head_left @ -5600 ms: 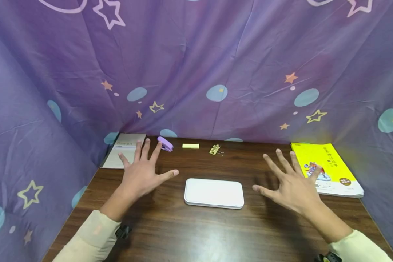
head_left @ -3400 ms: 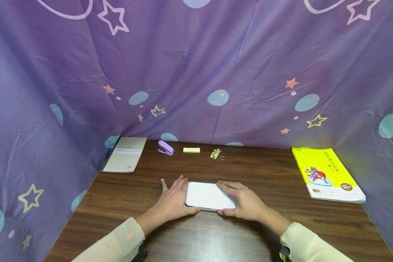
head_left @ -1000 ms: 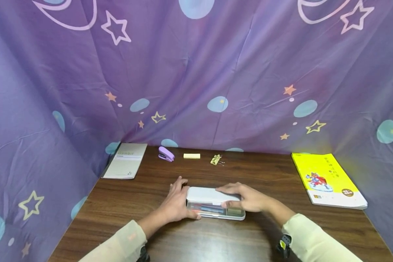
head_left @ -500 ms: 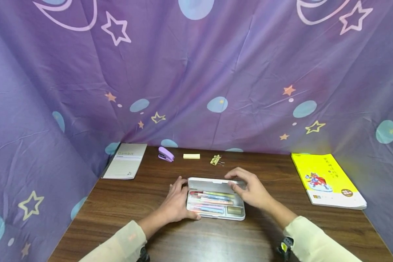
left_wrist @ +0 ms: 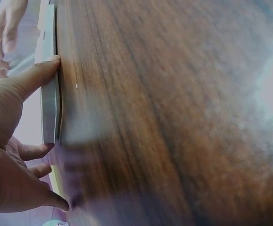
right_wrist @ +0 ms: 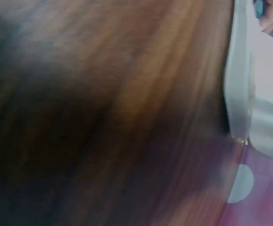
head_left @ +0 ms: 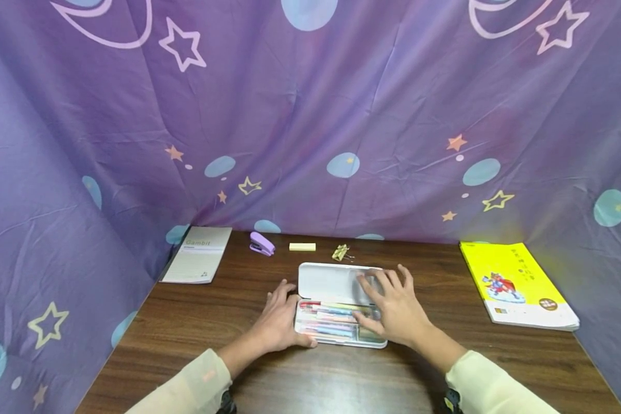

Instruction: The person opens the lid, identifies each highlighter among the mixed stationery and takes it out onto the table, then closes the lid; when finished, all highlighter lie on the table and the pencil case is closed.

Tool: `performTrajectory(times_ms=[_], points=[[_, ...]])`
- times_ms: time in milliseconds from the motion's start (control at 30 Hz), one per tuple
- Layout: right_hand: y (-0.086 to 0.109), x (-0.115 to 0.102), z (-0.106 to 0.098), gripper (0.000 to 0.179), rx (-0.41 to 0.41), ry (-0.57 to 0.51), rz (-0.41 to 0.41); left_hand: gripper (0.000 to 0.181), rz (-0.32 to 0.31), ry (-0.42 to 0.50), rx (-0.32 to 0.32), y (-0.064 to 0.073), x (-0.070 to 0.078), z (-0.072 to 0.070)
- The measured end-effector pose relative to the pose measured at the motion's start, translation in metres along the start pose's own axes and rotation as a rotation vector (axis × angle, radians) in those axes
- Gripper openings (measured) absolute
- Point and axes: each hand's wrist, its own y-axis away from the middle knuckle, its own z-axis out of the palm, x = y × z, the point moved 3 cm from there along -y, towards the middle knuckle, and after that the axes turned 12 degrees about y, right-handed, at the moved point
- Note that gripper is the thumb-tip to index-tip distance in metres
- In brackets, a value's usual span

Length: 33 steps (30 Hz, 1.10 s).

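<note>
A white pencil case (head_left: 341,343) lies on the wooden table with its lid (head_left: 326,282) tipped back. Several pens (head_left: 328,329) in light colours fill its tray, along with an olive-brown block at the right end, partly hidden. My left hand (head_left: 276,323) grips the case's left end, thumb at the front edge and fingers round the side; the left wrist view has that thumb (left_wrist: 37,75) against the case wall (left_wrist: 50,110). Over the right part of the tray hovers my right hand (head_left: 401,310), fingers spread. Whether its fingertips touch the pens cannot be told.
Along the back lie a grey notebook (head_left: 199,256), a purple stapler (head_left: 261,244), a pale yellow block (head_left: 302,247) and a patterned binder clip (head_left: 341,252). At the right sits a yellow book (head_left: 512,276). Purple cloth (head_left: 290,115) surrounds the table.
The pencil case's lid, closed at first, has been raised and swung back. My right hand has let go of it and moved over the tray. My left hand stays at the left end.
</note>
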Motion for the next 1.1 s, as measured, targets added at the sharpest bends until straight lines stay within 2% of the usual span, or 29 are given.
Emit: performTrajectory(times_ms=[100, 167, 267, 367, 567, 733, 933, 1100], points=[[0.005, -0.003, 0.004, 0.112, -0.121, 0.016, 0.01, 0.094, -0.004, 0.0, 0.002, -0.001, -0.001, 0.0], [0.008, -0.005, 0.006, 0.122, -0.203, -0.002, 0.011, 0.095, -0.003, 0.0, 0.004, -0.001, -0.001, 0.0], [0.011, -0.007, 0.009, 0.126, -0.328, -0.042, 0.007, 0.094, -0.005, 0.002, 0.0, -0.001, -0.002, 0.0], [0.012, -0.006, 0.011, 0.122, -0.413, -0.084, 0.015, 0.094, -0.015, 0.003, -0.014, -0.002, -0.002, 0.001], [0.009, -0.006, 0.015, 0.115, -0.509, -0.165, 0.034, 0.094, -0.024, -0.003, -0.019, -0.002, -0.001, 0.001], [0.011, -0.008, 0.023, 0.115, -0.582, -0.222, 0.036, 0.095, -0.033, 0.011, -0.018, 0.002, -0.003, 0.001], [0.011, -0.008, 0.027, 0.115, -0.606, -0.223, 0.032, 0.097, -0.014, -0.003, -0.009, 0.002, -0.005, 0.002], [0.011, -0.006, 0.027, 0.115, -0.616, -0.221, 0.04, 0.098, -0.007, -0.052, -0.016, 0.0, -0.005, 0.0]])
